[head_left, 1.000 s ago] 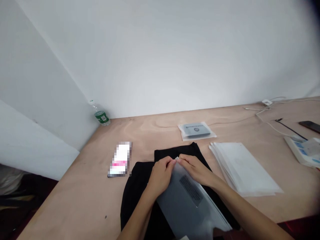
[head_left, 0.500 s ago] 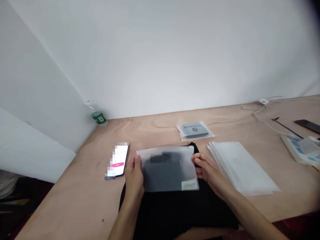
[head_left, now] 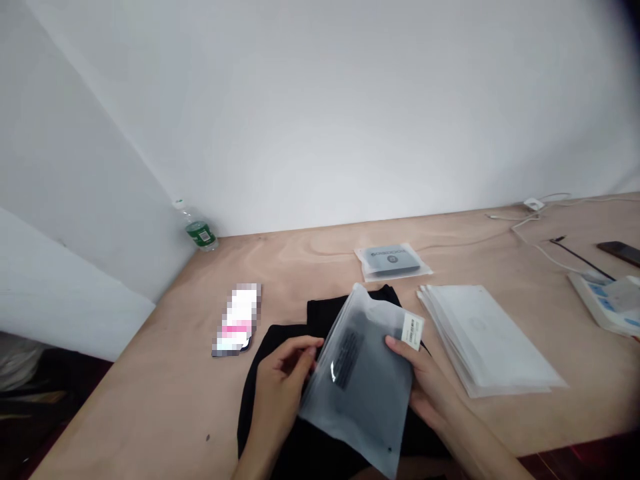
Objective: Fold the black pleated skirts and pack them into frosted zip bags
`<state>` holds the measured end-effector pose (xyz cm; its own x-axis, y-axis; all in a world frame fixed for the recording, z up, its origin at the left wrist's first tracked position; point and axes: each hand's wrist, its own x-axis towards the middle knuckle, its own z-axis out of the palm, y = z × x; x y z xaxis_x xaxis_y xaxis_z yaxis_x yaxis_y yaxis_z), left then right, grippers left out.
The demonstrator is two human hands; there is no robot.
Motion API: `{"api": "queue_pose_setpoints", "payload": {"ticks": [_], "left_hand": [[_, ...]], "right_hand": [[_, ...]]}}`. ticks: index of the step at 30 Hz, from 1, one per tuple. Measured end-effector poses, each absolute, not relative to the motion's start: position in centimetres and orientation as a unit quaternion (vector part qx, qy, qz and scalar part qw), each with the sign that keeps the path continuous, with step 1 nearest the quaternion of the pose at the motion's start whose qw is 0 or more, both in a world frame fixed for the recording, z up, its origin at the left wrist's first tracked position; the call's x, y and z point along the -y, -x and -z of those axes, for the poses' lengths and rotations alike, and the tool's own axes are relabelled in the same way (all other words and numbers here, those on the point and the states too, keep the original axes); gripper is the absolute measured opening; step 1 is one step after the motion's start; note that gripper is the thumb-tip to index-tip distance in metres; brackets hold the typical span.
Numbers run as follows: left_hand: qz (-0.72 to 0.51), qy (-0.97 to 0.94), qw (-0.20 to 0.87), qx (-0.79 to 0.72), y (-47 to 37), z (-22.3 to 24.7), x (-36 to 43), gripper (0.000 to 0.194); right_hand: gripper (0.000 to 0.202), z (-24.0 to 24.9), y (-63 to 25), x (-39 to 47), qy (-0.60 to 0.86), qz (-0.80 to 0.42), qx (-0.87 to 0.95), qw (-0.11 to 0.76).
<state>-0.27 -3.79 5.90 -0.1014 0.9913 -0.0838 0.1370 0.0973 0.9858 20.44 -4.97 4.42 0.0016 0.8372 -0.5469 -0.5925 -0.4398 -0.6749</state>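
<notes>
A frosted plastic zip bag (head_left: 367,373) with dark printing and a white label at one corner is held tilted above a black garment (head_left: 280,347) spread on the wooden table (head_left: 165,393). My left hand (head_left: 280,387) grips the bag's left edge. My right hand (head_left: 425,383) supports it from the right and underneath, thumb on its face. The garment lies mostly under the bag and both hands.
A stack of empty frosted bags (head_left: 487,340) lies to the right. A packed bag (head_left: 393,261) sits farther back. A phone (head_left: 237,320) lies to the left, a green-labelled bottle (head_left: 197,228) in the corner. Cables (head_left: 530,227), another phone (head_left: 623,252) and a white device (head_left: 607,300) are at far right.
The bag went from lying lengthwise toward me, to held flat and level between both hands, to tilted diagonally now. My hands moved from its far end to its sides.
</notes>
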Motion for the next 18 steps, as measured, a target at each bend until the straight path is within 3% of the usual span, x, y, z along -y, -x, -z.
{"api": "queue_pose_setpoints", "payload": {"ticks": [6,10,18], "left_hand": [[-0.361,-0.492,0.594,-0.524,-0.7,-7.2,3.4,0.04],[-0.33,-0.458,0.673,-0.479,-1.6,-7.4,3.9,0.028],[-0.404,-0.432,0.607,-0.53,-1.2,-7.7,4.2,0.029]], "right_hand": [[0.033,-5.6,-20.1,4.8,0.442,-0.724,0.218,0.482],[0.032,-5.7,-20.2,4.6,0.481,-0.702,0.208,0.483],[0.034,-4.4,-22.6,5.4,0.508,-0.633,0.204,0.547]]}}
